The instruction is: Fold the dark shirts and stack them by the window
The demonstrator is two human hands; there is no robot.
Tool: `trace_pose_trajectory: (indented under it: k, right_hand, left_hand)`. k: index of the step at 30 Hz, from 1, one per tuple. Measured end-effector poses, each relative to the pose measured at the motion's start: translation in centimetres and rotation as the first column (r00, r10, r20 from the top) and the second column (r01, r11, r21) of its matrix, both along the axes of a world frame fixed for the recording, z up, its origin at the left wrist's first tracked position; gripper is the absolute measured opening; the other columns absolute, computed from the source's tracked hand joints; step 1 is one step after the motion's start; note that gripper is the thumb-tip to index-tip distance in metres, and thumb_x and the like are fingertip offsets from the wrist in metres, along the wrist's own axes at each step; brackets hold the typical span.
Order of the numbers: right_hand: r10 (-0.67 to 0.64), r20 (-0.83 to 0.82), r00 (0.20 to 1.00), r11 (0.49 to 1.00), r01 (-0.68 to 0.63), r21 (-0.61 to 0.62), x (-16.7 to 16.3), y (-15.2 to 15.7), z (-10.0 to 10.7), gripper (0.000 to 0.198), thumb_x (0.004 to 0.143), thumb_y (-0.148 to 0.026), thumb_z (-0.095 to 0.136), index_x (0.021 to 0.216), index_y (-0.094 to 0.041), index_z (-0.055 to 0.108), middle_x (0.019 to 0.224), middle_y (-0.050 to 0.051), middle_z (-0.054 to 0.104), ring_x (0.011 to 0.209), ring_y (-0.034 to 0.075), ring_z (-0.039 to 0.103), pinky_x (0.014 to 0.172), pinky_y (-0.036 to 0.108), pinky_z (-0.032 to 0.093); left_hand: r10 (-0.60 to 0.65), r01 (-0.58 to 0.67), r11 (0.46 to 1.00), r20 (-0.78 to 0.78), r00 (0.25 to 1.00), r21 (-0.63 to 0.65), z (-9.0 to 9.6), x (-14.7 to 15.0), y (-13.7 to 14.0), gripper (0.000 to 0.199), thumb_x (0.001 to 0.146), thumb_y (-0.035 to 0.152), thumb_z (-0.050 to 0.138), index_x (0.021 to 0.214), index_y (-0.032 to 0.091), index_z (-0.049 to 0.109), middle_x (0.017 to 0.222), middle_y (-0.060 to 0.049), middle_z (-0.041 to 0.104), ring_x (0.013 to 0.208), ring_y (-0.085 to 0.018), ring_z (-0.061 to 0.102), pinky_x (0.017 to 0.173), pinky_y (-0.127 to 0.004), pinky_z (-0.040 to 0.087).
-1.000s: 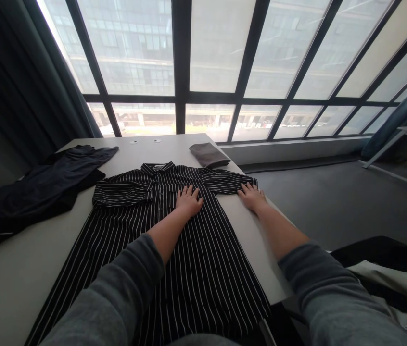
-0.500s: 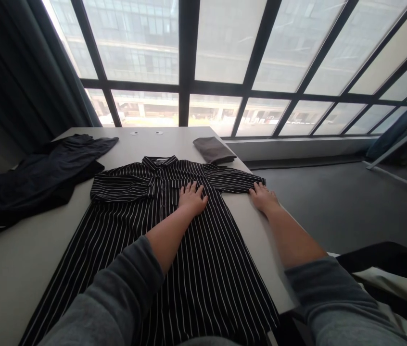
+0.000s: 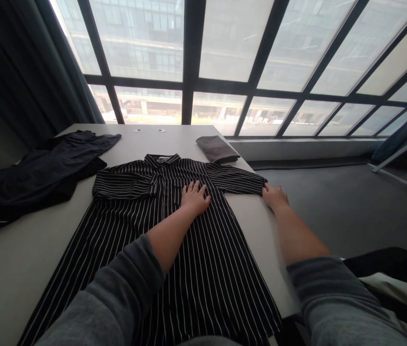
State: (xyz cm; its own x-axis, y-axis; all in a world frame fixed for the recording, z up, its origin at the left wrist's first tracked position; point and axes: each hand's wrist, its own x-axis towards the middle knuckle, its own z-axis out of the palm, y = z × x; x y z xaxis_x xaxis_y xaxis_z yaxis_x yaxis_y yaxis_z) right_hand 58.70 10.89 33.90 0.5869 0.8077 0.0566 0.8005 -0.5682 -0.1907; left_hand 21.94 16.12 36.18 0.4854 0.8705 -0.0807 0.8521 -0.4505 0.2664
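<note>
A black shirt with white stripes [image 3: 146,230] lies front up on the white table [image 3: 5,274], its collar toward the window. My left hand [image 3: 195,198] rests flat on the chest of the shirt with the fingers spread. At the table's right edge, my right hand [image 3: 274,196] is closed on the cuff end of the sleeve stretched out to the right; its thumb and fingers are partly hidden. The other sleeve [image 3: 122,185] lies folded across the left side of the shirt.
Dark clothes [image 3: 44,168] lie in a heap at the table's left. A folded grey-brown cloth [image 3: 218,149] sits near the far right edge. Black and white fabric [image 3: 394,278] is at lower right, beside the table. Windows [image 3: 235,43] and a dark curtain [image 3: 26,57] stand behind.
My right hand has shifted slightly right to the sleeve's end, and its fingers have curled around the cuff. My left hand stays flat on the shirt.
</note>
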Motion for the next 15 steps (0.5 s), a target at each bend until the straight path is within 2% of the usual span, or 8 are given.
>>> trace_pose_trajectory:
  k: [4,9,12,15]
  right_hand:
    - [0.048,0.043,0.998,0.998,-0.050,0.043,-0.6,-0.1,0.1,0.056,0.105,-0.029,0.040,0.155,-0.013,0.058,0.158,0.018,0.054,0.155,0.037,0.035,0.127,0.054,0.029]
    - [0.181,0.096,0.979,0.972,-0.193,0.136,-1.2,-0.3,0.4,0.055,0.097,-0.016,0.046,0.147,-0.020,0.067,0.141,0.013,0.068,0.130,0.028,0.062,0.116,0.038,0.044]
    - [0.240,0.141,0.960,0.952,-0.262,0.161,-1.3,-0.3,0.4,0.051,0.094,-0.012,0.046,0.135,-0.017,0.076,0.137,0.010,0.071,0.125,0.026,0.064,0.114,0.034,0.045]
    - [0.215,0.169,0.962,0.958,-0.241,0.153,-1.4,-0.3,0.5,0.049,0.095,-0.013,0.047,0.133,-0.014,0.077,0.136,0.011,0.072,0.125,0.025,0.064,0.113,0.031,0.045]
  left_hand:
    - [-0.002,0.002,1.000,0.007,1.000,0.002,-0.1,0.0,0.0,0.077,0.104,0.064,0.022,0.170,0.026,0.030,0.180,-0.006,0.010,0.166,-0.031,0.006,0.134,-0.056,0.007]
    - [0.006,-0.006,1.000,0.008,1.000,0.007,0.1,-0.1,-0.2,0.076,0.103,0.063,0.024,0.170,0.026,0.031,0.180,-0.006,0.012,0.166,-0.030,0.008,0.134,-0.055,0.007]
    - [0.007,-0.007,1.000,0.006,1.000,0.015,0.1,0.0,-0.1,0.076,0.103,0.064,0.024,0.170,0.026,0.031,0.179,-0.006,0.013,0.166,-0.030,0.008,0.134,-0.055,0.008]
    - [0.003,-0.003,1.000,0.002,1.000,0.011,0.1,-0.1,0.0,0.077,0.103,0.064,0.023,0.170,0.027,0.030,0.180,-0.005,0.012,0.166,-0.030,0.008,0.134,-0.056,0.008]
